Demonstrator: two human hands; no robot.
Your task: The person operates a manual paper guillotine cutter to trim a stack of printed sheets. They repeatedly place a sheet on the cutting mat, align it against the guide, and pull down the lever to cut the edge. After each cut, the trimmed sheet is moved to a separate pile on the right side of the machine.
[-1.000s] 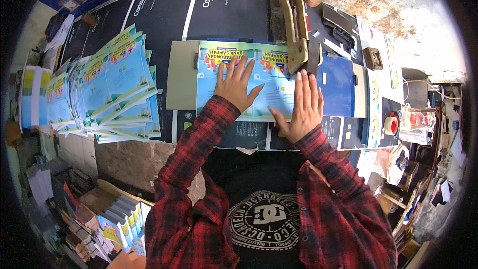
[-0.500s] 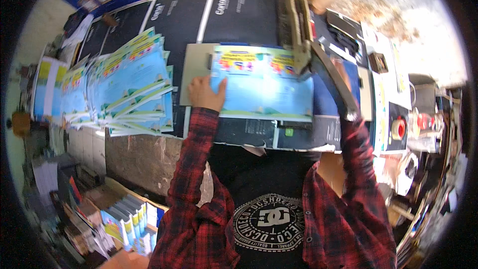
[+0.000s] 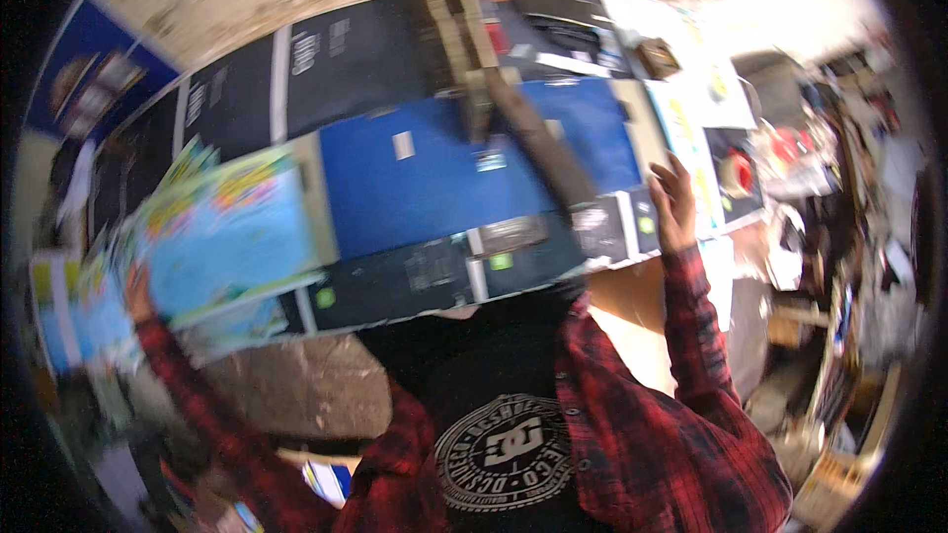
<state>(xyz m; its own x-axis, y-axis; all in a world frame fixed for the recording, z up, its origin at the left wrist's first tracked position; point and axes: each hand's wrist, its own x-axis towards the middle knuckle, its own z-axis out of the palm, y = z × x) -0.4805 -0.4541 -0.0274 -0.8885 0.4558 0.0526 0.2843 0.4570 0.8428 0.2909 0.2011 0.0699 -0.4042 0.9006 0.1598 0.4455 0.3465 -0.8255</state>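
At the left of the bench, my left hand [image 3: 139, 294] grips the left edge of a light-blue printed sheet [image 3: 227, 247] with bright pictures along its top. The sheet lies over a loose pile of similar sheets [image 3: 99, 301], hiding much of it. On the right, my right hand [image 3: 674, 202] is open, fingers apart, beside a beige board edge [image 3: 644, 128] and colourful printed paper [image 3: 686, 123]. Between my hands, a blue board [image 3: 395, 202] sits under a metal stapler-like tool with a long lever arm [image 3: 538, 133]. Neither hand touches the lever.
Dark panels [image 3: 355, 69] cover the bench against a stained wall. A tape roll [image 3: 737, 174] and a small brown box [image 3: 656, 58] stand at the right. Cluttered shelves [image 3: 839, 266] rise beyond. A blue framed board [image 3: 99, 79] is at the far left.
The printed sheet has moved left from under the tool onto the pile with my left hand. My right hand has left the lever, and the blue board is uncovered. The view has shifted.
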